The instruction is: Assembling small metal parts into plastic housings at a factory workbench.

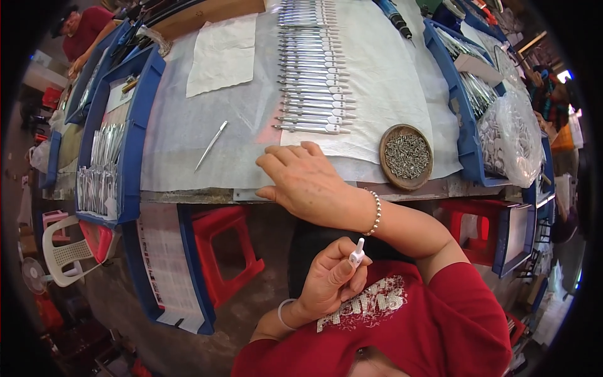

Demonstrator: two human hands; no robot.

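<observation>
My left hand (pixel 331 278) is held in front of my red shirt, its thumb and fingers closed on a small white part with a narrow tip (pixel 357 254). Over the table's near edge hovers my right hand (pixel 308 183), palm down, with its fingers loosely apart and nothing visible in them. Beyond it, a column of silver rods with white ends (pixel 314 100) lies side by side on white cloth. One single silver rod (pixel 211 146) rests apart, to the left. At the right stands a round brown bowl (pixel 411 185) full of small metal pieces.
Blue bins with silver rods flank the table, one left (pixel 133 169) and one right (pixel 465 147); a clear plastic bag (pixel 512 138) bulges from the right one. A blue power tool (pixel 394 17) lies far right. Below are red stools (pixel 220 251). Another person (pixel 88 31) is far left.
</observation>
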